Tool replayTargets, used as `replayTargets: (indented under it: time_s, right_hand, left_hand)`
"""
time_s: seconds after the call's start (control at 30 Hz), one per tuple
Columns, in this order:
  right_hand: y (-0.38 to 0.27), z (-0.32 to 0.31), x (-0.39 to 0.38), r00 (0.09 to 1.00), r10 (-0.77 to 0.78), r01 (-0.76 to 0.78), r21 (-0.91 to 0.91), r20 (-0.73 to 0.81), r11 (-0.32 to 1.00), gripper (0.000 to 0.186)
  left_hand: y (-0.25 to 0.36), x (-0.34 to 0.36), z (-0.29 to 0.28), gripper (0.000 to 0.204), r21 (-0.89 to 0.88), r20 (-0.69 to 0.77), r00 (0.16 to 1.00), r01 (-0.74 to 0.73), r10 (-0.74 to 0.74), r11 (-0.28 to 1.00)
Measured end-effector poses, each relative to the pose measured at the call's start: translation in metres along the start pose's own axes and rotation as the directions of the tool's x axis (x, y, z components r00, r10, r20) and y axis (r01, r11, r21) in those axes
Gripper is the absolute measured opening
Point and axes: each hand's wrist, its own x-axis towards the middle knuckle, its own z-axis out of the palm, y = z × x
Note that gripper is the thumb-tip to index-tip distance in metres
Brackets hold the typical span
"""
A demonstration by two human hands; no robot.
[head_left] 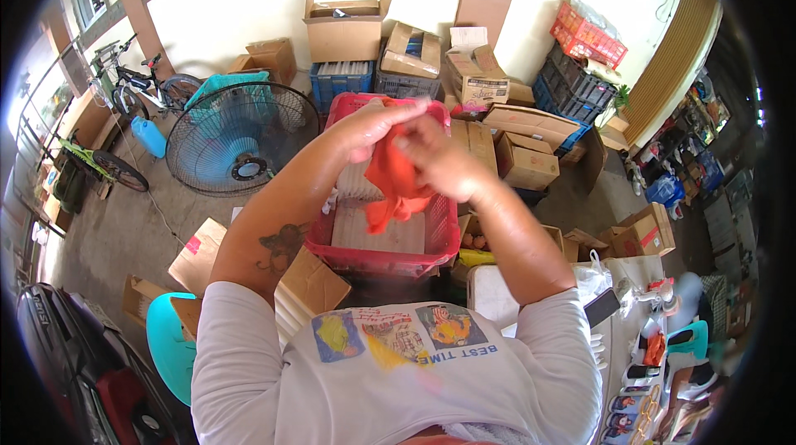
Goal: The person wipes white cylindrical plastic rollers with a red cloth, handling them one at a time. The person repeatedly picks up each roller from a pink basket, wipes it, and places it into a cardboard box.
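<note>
Hanging between both hands — red cloth, grip unclear through blur

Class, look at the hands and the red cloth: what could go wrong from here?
The red cloth dangles over the pink basket; should the left hand and right hand lose it, it might drop in. The big fan stands nearby; if running, it could blow the loose end about.

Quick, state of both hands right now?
Left hand: fingers extended beside the limp orange-red cloth; whether its grip is closed, cannot tell.
Right hand: motion-blurred, against the cloth; grip cannot be told.
</note>
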Motion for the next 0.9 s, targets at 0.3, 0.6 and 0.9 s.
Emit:
replayTargets:
  time_s: [0.3,0.6,0.9]
  right_hand:
    - [0.036,0.048,-0.062,0.880,0.068,-0.254,0.345,0.470,0.903,0.045]
    - [0.151,0.084,-0.034,0.901,0.291,-0.382,0.907,0.322,0.176,0.046]
    - [0.144,0.037,-0.034,0.826,-0.299,0.339,-0.004,-0.478,0.941,0.037]
  left_hand:
    - [-0.011,-0.006,-0.038,0.041,0.510,-0.193,0.934,-0.165,0.299,0.844]
    - [-0.007,-0.014,0.022,0.042,0.928,0.094,0.970,-0.166,0.223,0.333]
    - [-0.128,-0.027,0.051,0.029,0.872,0.317,0.867,-0.426,0.385,0.242]
